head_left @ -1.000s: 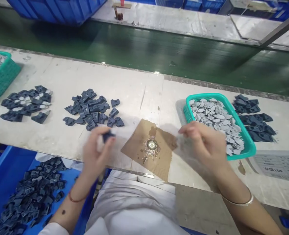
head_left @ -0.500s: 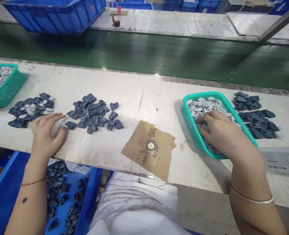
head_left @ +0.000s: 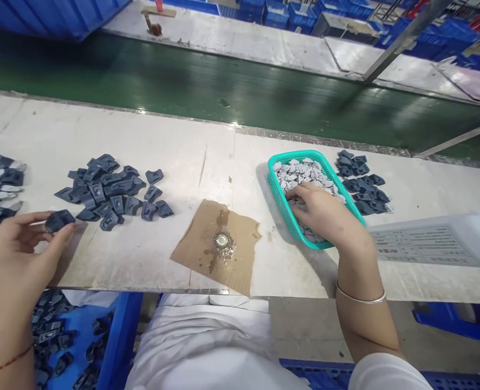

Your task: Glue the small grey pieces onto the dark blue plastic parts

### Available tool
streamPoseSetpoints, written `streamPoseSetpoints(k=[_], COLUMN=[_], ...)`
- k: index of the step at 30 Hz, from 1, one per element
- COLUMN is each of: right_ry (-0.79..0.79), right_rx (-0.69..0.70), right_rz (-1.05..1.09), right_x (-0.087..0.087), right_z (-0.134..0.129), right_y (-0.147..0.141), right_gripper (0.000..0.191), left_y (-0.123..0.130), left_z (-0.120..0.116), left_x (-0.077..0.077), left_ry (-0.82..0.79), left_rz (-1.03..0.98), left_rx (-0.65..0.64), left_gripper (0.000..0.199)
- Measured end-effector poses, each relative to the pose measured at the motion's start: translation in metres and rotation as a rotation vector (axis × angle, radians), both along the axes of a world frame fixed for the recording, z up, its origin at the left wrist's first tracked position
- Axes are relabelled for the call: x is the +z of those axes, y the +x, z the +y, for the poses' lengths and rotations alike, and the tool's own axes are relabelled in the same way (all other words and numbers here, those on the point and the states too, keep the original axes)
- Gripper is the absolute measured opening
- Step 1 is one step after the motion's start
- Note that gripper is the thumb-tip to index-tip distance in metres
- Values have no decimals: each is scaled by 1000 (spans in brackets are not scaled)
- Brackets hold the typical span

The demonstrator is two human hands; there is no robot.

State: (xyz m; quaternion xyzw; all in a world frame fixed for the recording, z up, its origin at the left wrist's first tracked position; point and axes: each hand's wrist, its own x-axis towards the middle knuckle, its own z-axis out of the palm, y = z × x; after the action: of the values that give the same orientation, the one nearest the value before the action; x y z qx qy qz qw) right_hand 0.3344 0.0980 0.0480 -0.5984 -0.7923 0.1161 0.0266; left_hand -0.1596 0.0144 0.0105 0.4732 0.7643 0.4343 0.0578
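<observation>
My left hand (head_left: 24, 254) pinches one dark grey part (head_left: 60, 220) between thumb and fingers, just left of a loose pile of dark parts (head_left: 110, 187). My right hand (head_left: 317, 211) reaches into a green basket (head_left: 286, 214) of light grey pieces (head_left: 300, 172); its fingertips are down among them, and what they hold is hidden. Between the hands, a small round metal cap (head_left: 221, 240) sits on a brown paper sheet (head_left: 191, 246) with wet spots around it.
More dark parts (head_left: 368, 195) lie right of the basket, near a white bottle (head_left: 439, 238). A mixed pile (head_left: 4, 179) is at the far left. Below the table edge stands a blue bin (head_left: 120, 336) of dark parts. A green conveyor (head_left: 183, 81) runs behind.
The view has shifted right. My left hand, formerly without a dark part, now grips one. My right hand remains in the green basket.
</observation>
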Motion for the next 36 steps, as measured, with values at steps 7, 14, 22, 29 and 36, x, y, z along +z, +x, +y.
streamPoseSetpoints(k=[7, 14, 22, 29, 36], right_ry=[84, 110, -26, -121, -231], right_rx=[-113, -39, -129, -185, -100], right_rz=[-25, 130, 545, 977, 1235], right_x=[-2, -7, 5, 12, 9], right_z=[-1, 6, 6, -3, -17], right_y=[-15, -17, -6, -18, -48], right_gripper=[26, 30, 25, 18, 18], left_y=[66, 116, 148, 162, 180], left_z=[-10, -18, -29, -31, -33], left_x=[7, 23, 21, 3, 9], left_ry=[120, 20, -162, -183, -227], left_rz=[-414, -672, -867, -864, -943], left_rx=[-176, -341, -485, -658, -615], left_gripper=[46, 31, 31, 35, 24])
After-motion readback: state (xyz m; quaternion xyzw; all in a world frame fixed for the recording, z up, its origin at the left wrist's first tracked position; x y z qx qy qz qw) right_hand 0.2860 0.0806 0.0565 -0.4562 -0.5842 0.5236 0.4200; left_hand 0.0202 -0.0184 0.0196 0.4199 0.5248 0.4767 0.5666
